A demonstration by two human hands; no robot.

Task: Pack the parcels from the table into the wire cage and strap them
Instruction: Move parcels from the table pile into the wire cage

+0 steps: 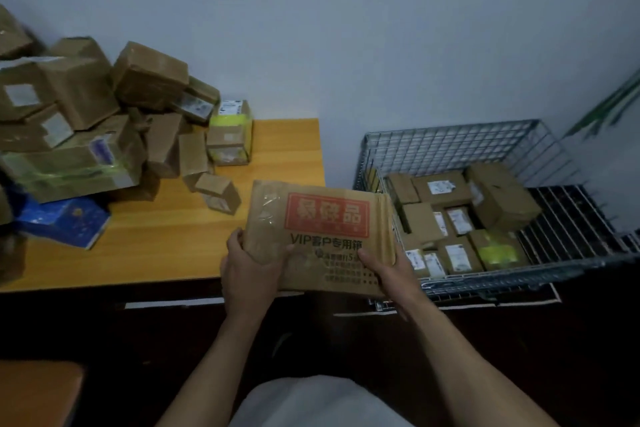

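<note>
Both hands clamp the near edge of a flat brown cardboard box with a red printed label (322, 236): left hand (249, 267) on its near-left corner, thumb on top; right hand (391, 270) on its near-right corner, thumb also on top. Box is held in the air between the orange wooden table (277, 142) and the grey wire cage (460, 146), its right edge overlapping the cage's near-left corner.

Risks, as judged:
- Grip is on one edge only; far edge is unsupported, so the box may droop or slip from the thumbs if tilted toward the cage.
- Box's right edge could catch the cage's left wire wall during the swing.
- Red label suggests fragile contents; dropping rather than setting down could harm them.
- Tall heap of brown taped parcels (86, 114) at the far-left of the table leans loosely; a knock could topple it.

Room: cage floor is mostly covered with small brown labelled parcels (450, 218). Bare mesh floor shows only toward the cage's right side. The flat box looks wider than that gap, so it probably goes on top of the packed layer. Open space above the cage rim is unobstructed. No strap visible.
</note>
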